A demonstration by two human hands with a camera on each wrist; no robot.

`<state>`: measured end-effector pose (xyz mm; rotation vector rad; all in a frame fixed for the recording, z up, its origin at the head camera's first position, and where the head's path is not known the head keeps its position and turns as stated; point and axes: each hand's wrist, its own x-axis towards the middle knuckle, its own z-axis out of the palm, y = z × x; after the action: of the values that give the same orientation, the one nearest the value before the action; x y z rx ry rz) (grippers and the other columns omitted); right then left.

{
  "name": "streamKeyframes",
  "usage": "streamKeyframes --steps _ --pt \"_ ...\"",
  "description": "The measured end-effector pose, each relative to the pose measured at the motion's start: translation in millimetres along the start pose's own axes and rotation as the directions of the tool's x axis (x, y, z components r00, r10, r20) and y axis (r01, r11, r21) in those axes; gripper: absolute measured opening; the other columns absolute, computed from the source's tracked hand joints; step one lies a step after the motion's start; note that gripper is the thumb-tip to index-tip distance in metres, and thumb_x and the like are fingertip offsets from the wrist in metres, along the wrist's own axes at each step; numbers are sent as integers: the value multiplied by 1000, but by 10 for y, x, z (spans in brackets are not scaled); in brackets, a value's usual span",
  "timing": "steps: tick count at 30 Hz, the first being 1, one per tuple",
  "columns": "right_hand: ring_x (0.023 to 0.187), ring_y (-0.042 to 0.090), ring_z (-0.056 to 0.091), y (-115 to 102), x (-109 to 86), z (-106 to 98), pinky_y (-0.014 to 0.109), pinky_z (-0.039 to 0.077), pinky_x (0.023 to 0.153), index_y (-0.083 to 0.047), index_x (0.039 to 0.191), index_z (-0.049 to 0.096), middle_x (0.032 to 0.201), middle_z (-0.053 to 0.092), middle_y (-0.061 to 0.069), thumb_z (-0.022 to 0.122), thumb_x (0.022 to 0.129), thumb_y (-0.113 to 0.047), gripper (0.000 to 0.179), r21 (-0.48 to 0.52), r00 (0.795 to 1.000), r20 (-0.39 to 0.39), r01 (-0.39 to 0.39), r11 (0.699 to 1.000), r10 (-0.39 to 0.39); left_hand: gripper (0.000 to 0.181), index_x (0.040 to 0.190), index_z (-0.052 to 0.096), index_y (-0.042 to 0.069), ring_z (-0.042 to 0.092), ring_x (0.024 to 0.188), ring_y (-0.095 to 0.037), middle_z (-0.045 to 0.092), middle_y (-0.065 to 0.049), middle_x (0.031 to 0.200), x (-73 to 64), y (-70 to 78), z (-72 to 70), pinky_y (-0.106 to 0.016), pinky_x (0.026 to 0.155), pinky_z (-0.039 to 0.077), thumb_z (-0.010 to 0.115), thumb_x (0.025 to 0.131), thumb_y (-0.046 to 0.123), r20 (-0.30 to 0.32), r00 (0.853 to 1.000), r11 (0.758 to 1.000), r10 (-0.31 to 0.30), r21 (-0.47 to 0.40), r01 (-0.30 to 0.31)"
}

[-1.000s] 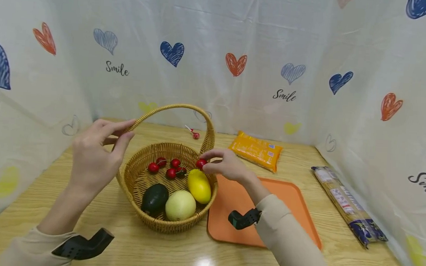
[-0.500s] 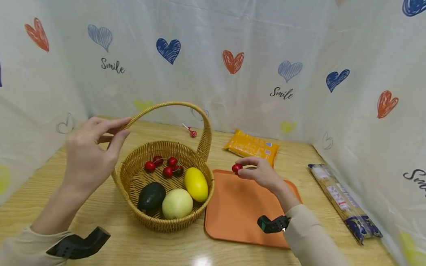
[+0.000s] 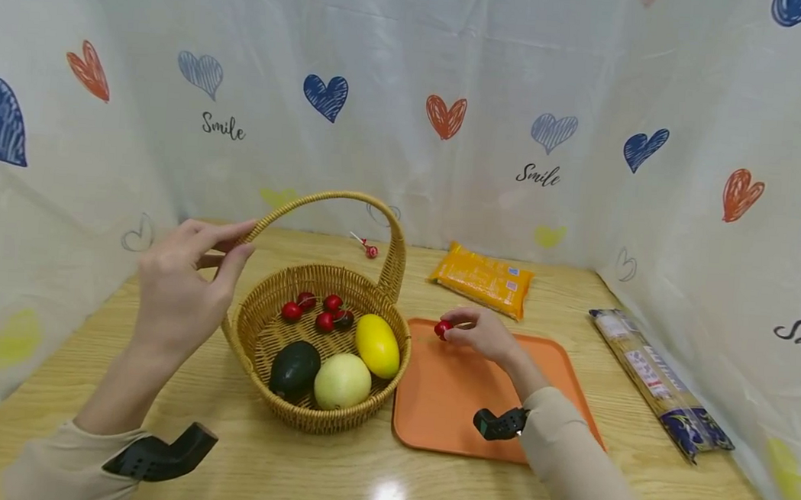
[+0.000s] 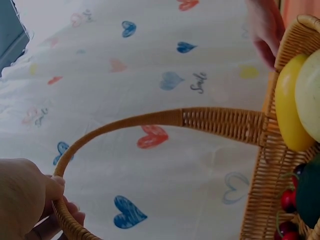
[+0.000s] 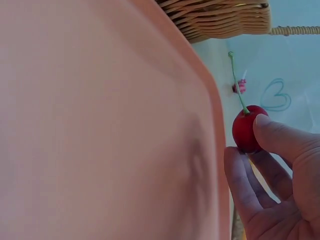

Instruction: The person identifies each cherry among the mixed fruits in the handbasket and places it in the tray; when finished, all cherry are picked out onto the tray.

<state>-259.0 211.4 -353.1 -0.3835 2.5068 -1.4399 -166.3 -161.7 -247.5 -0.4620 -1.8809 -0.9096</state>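
Observation:
My left hand (image 3: pixel 188 283) pinches the handle (image 3: pixel 338 195) of a wicker basket (image 3: pixel 256 360) between thumb and fingers. Inside the basket lie several red cherries (image 3: pixel 325 322), a dark green avocado-like fruit (image 3: pixel 295 370), a round pale green fruit (image 3: pixel 342 382) and a yellow oval fruit (image 3: pixel 377 346). My right hand (image 3: pixel 481 335) holds one cherry (image 5: pixel 248 129) by thumb and fingertips, its green stem pointing up and away in the right wrist view. That hand is over the back left part of an orange tray (image 3: pixel 460 406), right of the basket.
Behind the tray lies an orange packet (image 3: pixel 483 278). A lollipop (image 3: pixel 370 251) rests at the back of the wooden table (image 3: pixel 277 472). On the right is a long clear-and-blue package (image 3: pixel 657 380). A curtain (image 3: pixel 386 43) with printed hearts encloses the back and sides.
My right hand has carried the cherry out of the basket to the right, over the tray, then lowered it slightly. My left hand keeps its hold on the handle.

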Motion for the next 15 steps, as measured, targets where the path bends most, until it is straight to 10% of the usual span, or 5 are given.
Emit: streamKeyframes --steps 15 --pt "88 21 64 92 85 179 27 54 67 2 114 64 107 65 13 64 88 -5 27 -207 1000 -22 -1 978 -3 23 100 72 -2 55 79 0 64 -14 83 -5 -2 6 -1 71 46 72 78 -8 0 1000 1000 0 -4 0"
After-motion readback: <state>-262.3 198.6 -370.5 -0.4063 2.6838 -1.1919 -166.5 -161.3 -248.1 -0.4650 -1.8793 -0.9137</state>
